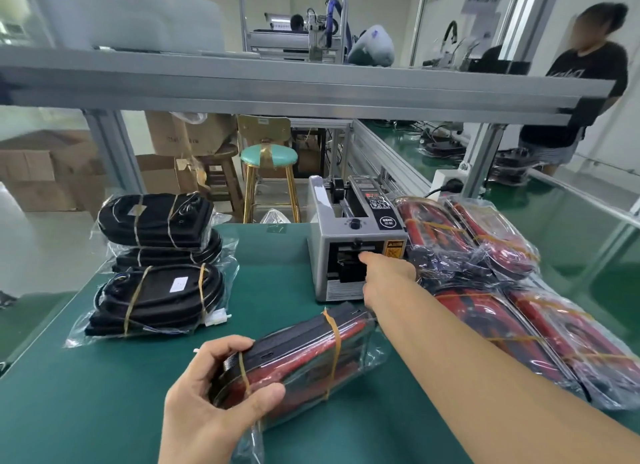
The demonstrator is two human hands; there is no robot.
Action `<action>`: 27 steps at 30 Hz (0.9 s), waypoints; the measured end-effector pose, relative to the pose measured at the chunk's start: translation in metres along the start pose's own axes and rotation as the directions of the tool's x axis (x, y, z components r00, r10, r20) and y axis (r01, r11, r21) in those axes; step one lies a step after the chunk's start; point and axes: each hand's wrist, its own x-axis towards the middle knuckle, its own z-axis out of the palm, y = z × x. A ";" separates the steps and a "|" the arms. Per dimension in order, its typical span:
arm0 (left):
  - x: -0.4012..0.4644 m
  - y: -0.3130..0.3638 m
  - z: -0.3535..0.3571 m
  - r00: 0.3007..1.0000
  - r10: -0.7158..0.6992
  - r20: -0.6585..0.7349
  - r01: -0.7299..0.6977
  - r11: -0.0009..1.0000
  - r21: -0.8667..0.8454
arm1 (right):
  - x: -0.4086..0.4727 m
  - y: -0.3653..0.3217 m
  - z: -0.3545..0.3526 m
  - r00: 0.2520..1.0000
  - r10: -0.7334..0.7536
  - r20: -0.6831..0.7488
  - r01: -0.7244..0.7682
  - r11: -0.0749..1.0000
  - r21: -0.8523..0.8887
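Red-and-black banded bundle in a clear plastic bag (304, 356) lies on the green desk (277, 290), long axis running from near left to far right, its far end towards the grey automatic tape dispenser (346, 235). Left hand (211, 387) grips the near end, fingers and thumb curled round it. Right hand (384, 276) reaches the dispenser's outlet just beyond the bundle, forefinger extended; whether it pinches tape cannot be told.

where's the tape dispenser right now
Head view: the tape dispenser stands mid-table, right of the black bundles, left of the red bundles, right hand at its outlet.
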 end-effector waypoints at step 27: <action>-0.020 0.010 0.047 0.985 0.076 -0.157 -0.074 0.997 0.013 | -0.119 0.024 -0.039 0.763 -0.275 0.585 0.515 0.805 -0.294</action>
